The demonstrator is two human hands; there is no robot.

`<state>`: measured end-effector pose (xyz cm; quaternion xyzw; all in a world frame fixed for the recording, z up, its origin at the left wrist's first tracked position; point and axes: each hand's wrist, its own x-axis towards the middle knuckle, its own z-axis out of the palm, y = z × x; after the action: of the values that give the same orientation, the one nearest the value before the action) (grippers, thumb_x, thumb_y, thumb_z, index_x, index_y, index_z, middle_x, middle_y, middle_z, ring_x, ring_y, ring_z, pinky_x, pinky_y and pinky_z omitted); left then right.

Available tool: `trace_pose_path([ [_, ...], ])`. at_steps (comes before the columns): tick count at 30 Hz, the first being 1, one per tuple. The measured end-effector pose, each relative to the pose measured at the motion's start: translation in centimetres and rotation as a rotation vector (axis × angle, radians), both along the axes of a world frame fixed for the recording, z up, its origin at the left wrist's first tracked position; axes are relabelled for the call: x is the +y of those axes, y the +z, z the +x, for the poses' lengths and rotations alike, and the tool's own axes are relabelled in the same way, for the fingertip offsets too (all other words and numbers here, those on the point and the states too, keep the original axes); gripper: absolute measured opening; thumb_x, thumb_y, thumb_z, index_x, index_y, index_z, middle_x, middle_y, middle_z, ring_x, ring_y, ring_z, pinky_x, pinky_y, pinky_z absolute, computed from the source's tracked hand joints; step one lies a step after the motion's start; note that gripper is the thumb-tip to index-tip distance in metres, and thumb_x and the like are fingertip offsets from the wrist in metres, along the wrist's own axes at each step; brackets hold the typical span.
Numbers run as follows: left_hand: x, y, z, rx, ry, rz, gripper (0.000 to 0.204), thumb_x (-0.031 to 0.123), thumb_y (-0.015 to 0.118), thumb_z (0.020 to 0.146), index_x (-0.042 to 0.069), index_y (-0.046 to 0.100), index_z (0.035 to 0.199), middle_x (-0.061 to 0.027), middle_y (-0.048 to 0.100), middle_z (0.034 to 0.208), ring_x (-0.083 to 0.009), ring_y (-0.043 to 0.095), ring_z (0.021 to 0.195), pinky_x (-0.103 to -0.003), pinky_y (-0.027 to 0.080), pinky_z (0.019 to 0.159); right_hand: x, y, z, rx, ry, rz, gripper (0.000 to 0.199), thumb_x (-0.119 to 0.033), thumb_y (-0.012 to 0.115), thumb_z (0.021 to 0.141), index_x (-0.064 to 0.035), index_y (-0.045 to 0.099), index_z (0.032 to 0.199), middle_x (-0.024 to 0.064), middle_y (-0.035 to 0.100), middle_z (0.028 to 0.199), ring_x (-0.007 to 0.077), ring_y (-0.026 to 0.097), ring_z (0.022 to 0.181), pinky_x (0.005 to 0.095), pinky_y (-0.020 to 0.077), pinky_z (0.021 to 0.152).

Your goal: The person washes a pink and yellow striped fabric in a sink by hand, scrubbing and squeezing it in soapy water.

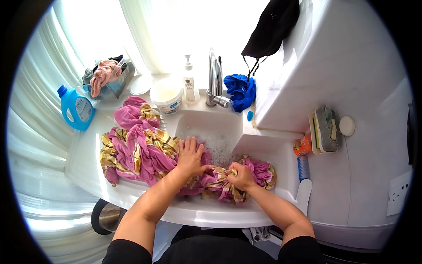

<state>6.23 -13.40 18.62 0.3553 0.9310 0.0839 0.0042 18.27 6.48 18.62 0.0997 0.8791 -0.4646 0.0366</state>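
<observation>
A large pink cloth with yellow-and-white patterned bands (140, 147) lies bunched over the washboard side of a white sink (202, 218) and trails into its basin. My left hand (190, 159) presses on the cloth near the basin's left edge, its fingers spread. Closed around a wet, twisted stretch of the same cloth is my right hand (241, 177), at the basin's near side. The end of the cloth bulges out to the right of that fist. Behind my hands, soap suds (217, 147) float on the water.
Along the back stand a chrome faucet (215, 83), a pump bottle (190, 86), a white tub (167, 97) and a blue crumpled cloth (240, 91). At left are a blue detergent jug (77, 110) and a bin of clothes (107, 79). A brush (303, 182) lies at right.
</observation>
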Motion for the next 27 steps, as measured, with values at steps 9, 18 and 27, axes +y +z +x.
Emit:
trace_pose_path([
  [9, -3.5, 2.7, 2.8, -0.952, -0.206, -0.514, 0.084, 0.069, 0.018, 0.088, 0.003, 0.067, 0.108, -0.0156, 0.065, 0.110, -0.0303, 0.056, 0.112, -0.041, 0.034, 0.102, 3.7, 9.5, -2.2, 0.574, -0.405, -0.239, 0.014, -0.003, 0.058, 0.069, -0.0020, 0.053, 0.082, 0.0085, 0.056, 0.070, 0.0189, 0.051, 0.059, 0.0313, 0.0441, 0.058],
  [18, -7.0, 10.3, -3.5, -1.551, 0.057, 0.239, 0.080, 0.073, 0.039, 0.084, 0.006, 0.046, 0.128, -0.0183, 0.066, 0.102, -0.0250, 0.063, 0.094, -0.035, 0.049, 0.083, 0.0, 0.1, -3.7, 0.184, 0.124, 0.696, 0.042, -0.016, 0.063, 0.071, -0.0080, 0.053, 0.112, 0.0170, 0.057, 0.108, 0.0367, 0.046, 0.114, 0.0529, 0.0370, 0.094],
  [27, -6.6, 9.8, -0.7, -0.518, -0.197, -0.439, 0.038, 0.035, 0.071, 0.070, 0.008, 0.067, 0.095, -0.0097, 0.068, 0.087, -0.0272, 0.064, 0.088, -0.039, 0.044, 0.089, -2.7, -7.0, -5.3, 0.013, 0.439, 0.830, 0.052, -0.024, 0.071, 0.066, -0.0134, 0.058, 0.115, 0.0165, 0.064, 0.105, 0.0333, 0.049, 0.119, 0.0517, 0.0314, 0.101],
])
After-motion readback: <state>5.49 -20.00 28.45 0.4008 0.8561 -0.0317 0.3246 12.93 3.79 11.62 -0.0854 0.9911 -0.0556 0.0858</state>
